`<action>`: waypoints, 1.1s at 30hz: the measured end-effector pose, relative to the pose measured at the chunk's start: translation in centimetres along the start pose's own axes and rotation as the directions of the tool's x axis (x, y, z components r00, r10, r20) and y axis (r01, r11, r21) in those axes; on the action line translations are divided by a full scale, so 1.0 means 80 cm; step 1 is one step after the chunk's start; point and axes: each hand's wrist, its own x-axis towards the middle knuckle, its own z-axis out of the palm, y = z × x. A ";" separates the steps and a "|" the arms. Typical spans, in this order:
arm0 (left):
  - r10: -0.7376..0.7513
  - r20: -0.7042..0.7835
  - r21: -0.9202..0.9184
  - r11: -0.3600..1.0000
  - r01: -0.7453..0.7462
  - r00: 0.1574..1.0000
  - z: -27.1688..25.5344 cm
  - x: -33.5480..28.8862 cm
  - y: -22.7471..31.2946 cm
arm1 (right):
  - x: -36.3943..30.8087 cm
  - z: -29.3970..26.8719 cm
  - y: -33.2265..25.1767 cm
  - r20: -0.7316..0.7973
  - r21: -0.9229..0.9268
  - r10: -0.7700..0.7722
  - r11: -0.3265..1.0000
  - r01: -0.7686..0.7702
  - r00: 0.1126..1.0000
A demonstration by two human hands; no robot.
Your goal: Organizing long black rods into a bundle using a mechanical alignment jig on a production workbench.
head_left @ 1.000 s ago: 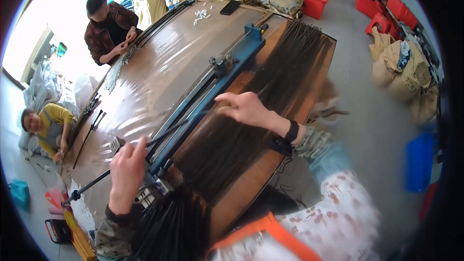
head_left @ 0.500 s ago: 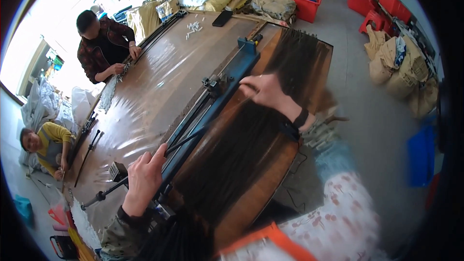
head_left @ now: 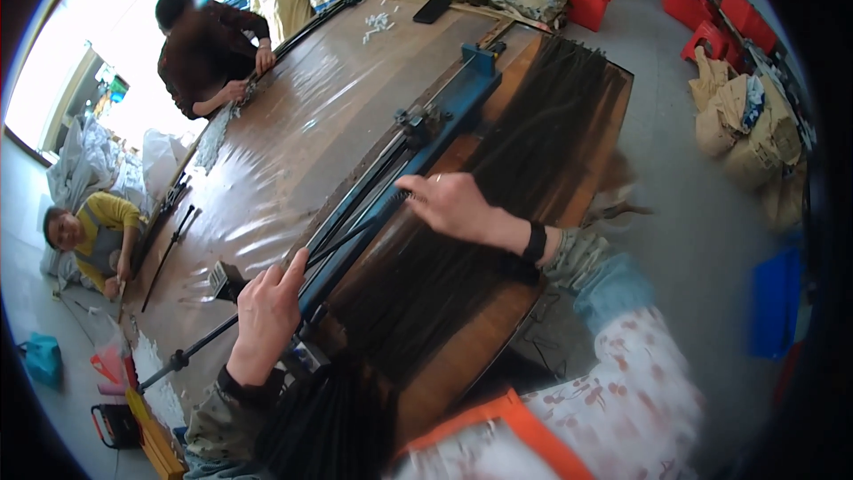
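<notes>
My left hand [head_left: 267, 313] is closed around a thin black rod [head_left: 206, 339], its index finger stretched along it. The rod has a dark collar near its lower-left end and slants up over a long blue metal rail fixture [head_left: 444, 135]. My right hand [head_left: 455, 206] is pinched at the rod's far end, where a small dark spring-like coil [head_left: 407, 196] shows by the fingertips. A metal clamp block [head_left: 416, 123] sits on the rail just beyond. Beside the rail, under my right forearm, lies a broad layer of thin black rods [head_left: 498, 156].
Plastic film covers the brown table [head_left: 293, 138]; a black phone [head_left: 432, 9] and small white pieces [head_left: 379, 23] lie at its far end. Two people work along the left edge. Red crates [head_left: 582, 4], sacks [head_left: 751, 124] and a blue bin [head_left: 776, 293] stand around.
My right hand has come back along the rail toward my left hand, and the coil now shows at its fingertips. My left hand keeps its grip. The whole view has shifted slightly.
</notes>
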 end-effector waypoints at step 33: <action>-0.447 -0.447 0.230 0.780 0.582 0.775 -0.164 -0.305 -0.111 | 0.057 0.102 -0.085 0.133 0.204 -0.105 0.976 0.076 0.986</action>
